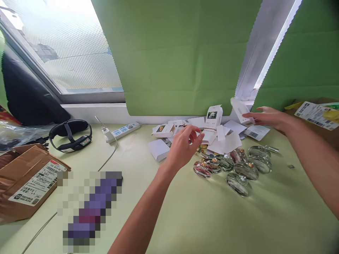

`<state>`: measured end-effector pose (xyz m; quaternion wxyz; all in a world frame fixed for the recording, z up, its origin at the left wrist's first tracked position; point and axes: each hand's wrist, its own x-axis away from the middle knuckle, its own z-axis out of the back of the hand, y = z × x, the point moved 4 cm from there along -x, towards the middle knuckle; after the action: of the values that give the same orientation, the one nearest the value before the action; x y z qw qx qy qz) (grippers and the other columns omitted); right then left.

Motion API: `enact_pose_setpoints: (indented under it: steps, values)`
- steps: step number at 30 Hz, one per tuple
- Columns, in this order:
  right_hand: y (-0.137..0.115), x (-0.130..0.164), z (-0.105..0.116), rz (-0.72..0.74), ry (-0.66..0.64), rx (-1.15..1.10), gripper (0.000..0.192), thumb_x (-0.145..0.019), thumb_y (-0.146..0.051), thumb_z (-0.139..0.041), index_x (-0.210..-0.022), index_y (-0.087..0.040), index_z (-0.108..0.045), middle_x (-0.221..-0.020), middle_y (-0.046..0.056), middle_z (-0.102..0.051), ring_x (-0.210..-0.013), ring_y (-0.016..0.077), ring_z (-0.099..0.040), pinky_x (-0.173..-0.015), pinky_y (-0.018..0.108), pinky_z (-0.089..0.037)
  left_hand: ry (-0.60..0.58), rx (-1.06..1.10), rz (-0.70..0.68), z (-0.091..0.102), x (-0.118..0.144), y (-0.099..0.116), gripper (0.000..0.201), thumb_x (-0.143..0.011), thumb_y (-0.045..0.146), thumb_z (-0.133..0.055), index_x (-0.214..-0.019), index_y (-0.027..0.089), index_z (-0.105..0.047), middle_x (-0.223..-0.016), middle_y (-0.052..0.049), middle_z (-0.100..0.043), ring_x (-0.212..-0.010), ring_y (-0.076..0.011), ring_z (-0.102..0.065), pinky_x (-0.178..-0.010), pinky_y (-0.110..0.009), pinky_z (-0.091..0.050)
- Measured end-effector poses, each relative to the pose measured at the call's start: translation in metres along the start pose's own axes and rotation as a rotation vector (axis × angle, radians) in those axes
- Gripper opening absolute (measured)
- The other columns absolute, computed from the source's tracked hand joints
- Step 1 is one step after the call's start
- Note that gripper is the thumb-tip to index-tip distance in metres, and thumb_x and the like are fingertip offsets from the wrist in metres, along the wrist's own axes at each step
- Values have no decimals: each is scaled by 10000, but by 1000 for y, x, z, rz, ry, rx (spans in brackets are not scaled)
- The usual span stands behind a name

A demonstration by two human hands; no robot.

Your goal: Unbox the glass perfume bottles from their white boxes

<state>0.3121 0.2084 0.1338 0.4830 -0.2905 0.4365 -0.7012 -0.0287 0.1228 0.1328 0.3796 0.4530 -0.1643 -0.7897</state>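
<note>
At the right, my right hand (263,117) pinches a small white carton (241,112) by its edge, raised at the back of the heap and slightly blurred. My left hand (185,144) is over the near left part of the heap, its fingers curved and apart, with nothing visible between them. Around and behind it lie several white cardboard boxes and flaps (225,143). One box with a white flower picture (214,115) stands upright at the back. In front of the heap are several oval glass bottles (239,184), some with gold-coloured necks.
To the left are a torn brown carton (34,183), a black head strap (70,135), a power strip (124,130) with its cable, and a pixelated purple object (95,208). Another labelled parcel (317,114) stands at the right. A green blind (180,56) hangs behind the table.
</note>
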Motion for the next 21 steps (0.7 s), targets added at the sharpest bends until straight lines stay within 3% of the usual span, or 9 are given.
enact_pose_setpoints:
  steps: [2, 5, 8, 12, 17, 19, 21]
  values:
    - [-1, 45, -11, 29, -108, -286, 277, -905, -407, -657, -1028, -159, -636, -1151, 177, -691, -1020, 260, -680, -903, 474, -557, 40, 32, -76, -15, 4, 9, 141, -949, 324, -632, -1026, 207, -626, -901, -12, -665, -786, -123, -614, -726, -255, -523]
    - [1, 115, -52, 125, -242, -637, 265, -837, -516, -646, -909, -262, -630, -1166, 83, -713, -1159, 278, -644, -975, 456, -560, 115, 48, -252, -42, 17, 24, 297, -907, 356, -695, -1145, 202, -604, -1148, -86, -651, -1013, -183, -649, -853, -312, -560]
    - [3, 156, -92, 169, -311, -860, 251, -801, -537, -676, -923, -319, -653, -1134, 3, -732, -1211, 265, -616, -1040, 466, -534, 212, 56, -323, -57, 28, 30, 321, -923, 348, -674, -1196, 216, -569, -1182, -98, -643, -1111, -213, -638, -922, -361, -563]
    - [-5, 164, -114, 136, -435, -1116, 251, -796, -417, -741, -1033, -374, -671, -1105, -32, -747, -1139, 248, -651, -991, 472, -554, 347, 80, -314, -47, 29, 25, 273, -928, 285, -672, -1173, 218, -571, -1149, -84, -638, -1068, -191, -651, -867, -321, -576]
    - [-9, 160, -115, 97, -494, -1235, 258, -793, -290, -774, -1018, -373, -680, -1042, -53, -757, -1032, 177, -679, -866, 338, -587, 272, 64, -368, -34, 20, 21, 301, -936, 244, -655, -1220, 212, -561, -1128, -93, -617, -1037, -186, -628, -831, -305, -561]
    - [-10, 164, -120, 69, -486, -1238, 224, -777, -279, -791, -960, -349, -682, -997, -52, -753, -981, 160, -680, -816, 303, -591, 264, 29, -376, -33, 18, 19, 245, -921, 247, -677, -1145, 214, -583, -1049, -74, -617, -992, -187, -612, -820, -313, -543]
    - [-11, 166, -125, 64, -429, -1210, 181, -754, -313, -806, -871, -313, -669, -975, -43, -743, -968, 161, -677, -836, 307, -591, 331, 6, -354, -32, 20, 17, 162, -889, 239, -716, -946, 210, -568, -942, -39, -599, -928, -178, -589, -795, -305, -516]
